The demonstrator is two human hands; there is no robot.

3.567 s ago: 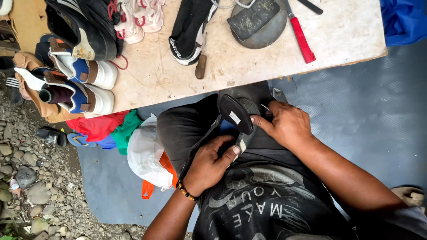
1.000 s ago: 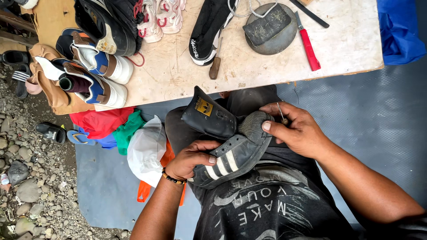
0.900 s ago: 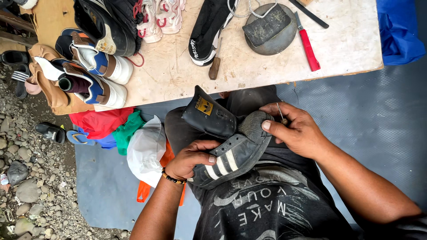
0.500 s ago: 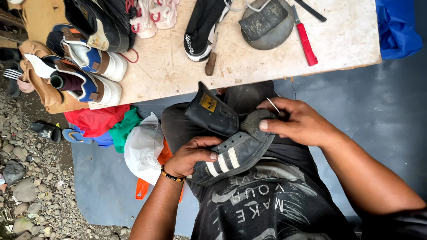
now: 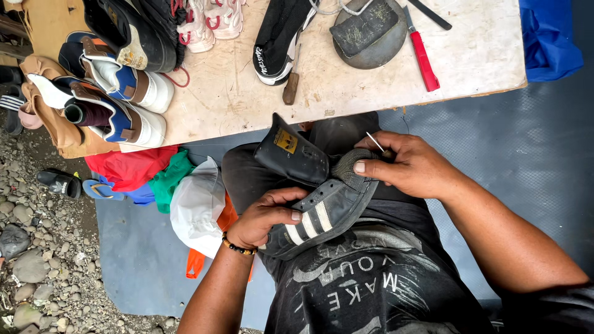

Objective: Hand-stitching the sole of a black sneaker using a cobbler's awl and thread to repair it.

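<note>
Looking down, we see the pale worktable [image 5: 383, 80] beyond both our hands, and under it the grey-blue floor mat [image 5: 532, 161] to the right of our right hand. On the table, far above our left hand, some sneakers [image 5: 124, 74] stand in a group; straight beyond our hands lie a black insole [image 5: 278, 34], a round grey block [image 5: 365, 31] and a red-handled tool [image 5: 422, 59]. To the left of our left hand, on the floor, there is a white plastic bag [image 5: 197, 204] with red cloth [image 5: 127, 167] and green cloth [image 5: 170, 179] beside it.

The dark sneaker [image 5: 322, 207] with pale stripes rests on our lap, between the two hands, with its tongue standing up toward the table. Our left hand [image 5: 266, 216] is closed around the heel part of the sneaker: the thumb presses on the striped side and the fingers are curled under it. Our right hand [image 5: 411, 164] is at the toe end, touching the toe cap. Its thumb and fingers are pinched together on a thin needle [image 5: 375, 142], which points up and to the left out of the hand. A beaded bracelet [image 5: 238, 246] sits on our left wrist, just below the hand.
</note>
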